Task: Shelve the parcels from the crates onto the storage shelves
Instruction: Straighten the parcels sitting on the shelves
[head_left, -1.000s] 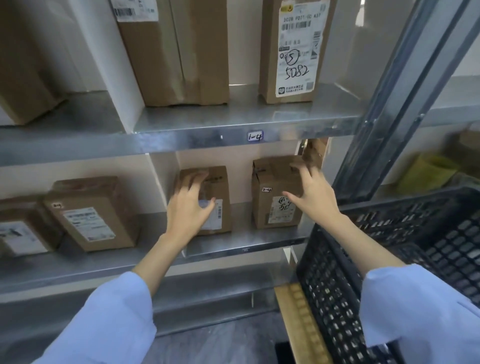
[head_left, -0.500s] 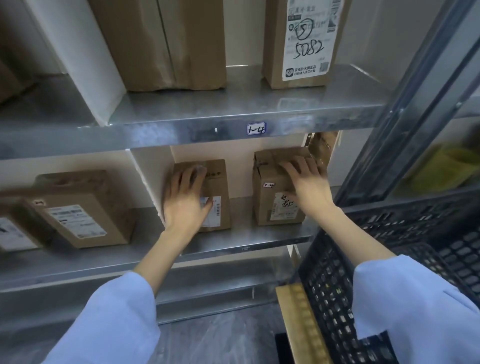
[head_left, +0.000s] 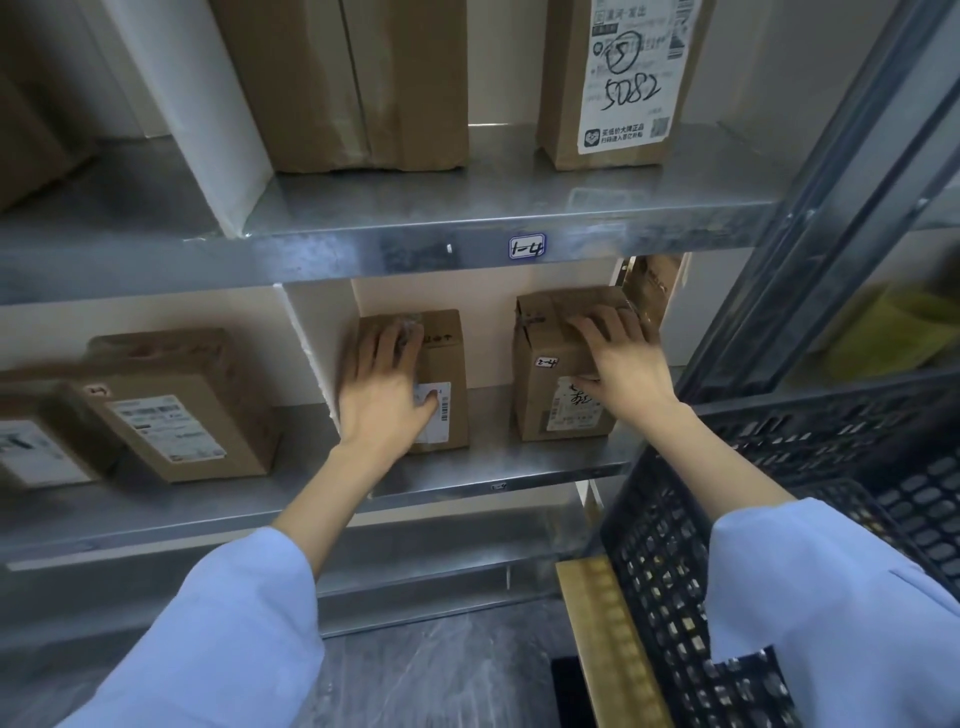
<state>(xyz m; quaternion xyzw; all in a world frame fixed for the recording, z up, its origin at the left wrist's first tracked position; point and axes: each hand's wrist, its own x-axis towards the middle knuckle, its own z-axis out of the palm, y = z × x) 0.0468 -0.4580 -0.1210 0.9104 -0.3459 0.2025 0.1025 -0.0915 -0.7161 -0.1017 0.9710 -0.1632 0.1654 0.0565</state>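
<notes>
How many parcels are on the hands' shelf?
5: two parcels left of the divider, one under the left hand, one under the right hand, one half-hidden behind; others may hide.

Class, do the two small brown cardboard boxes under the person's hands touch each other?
No: a bare strip of grey metal shelf shows between the left brown cardboard box and the right brown cardboard box.

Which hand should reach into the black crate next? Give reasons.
Probably right: the right hand rests on the right parcel, nearest the black crate; the left hand presses the left parcel, farther off.
</notes>
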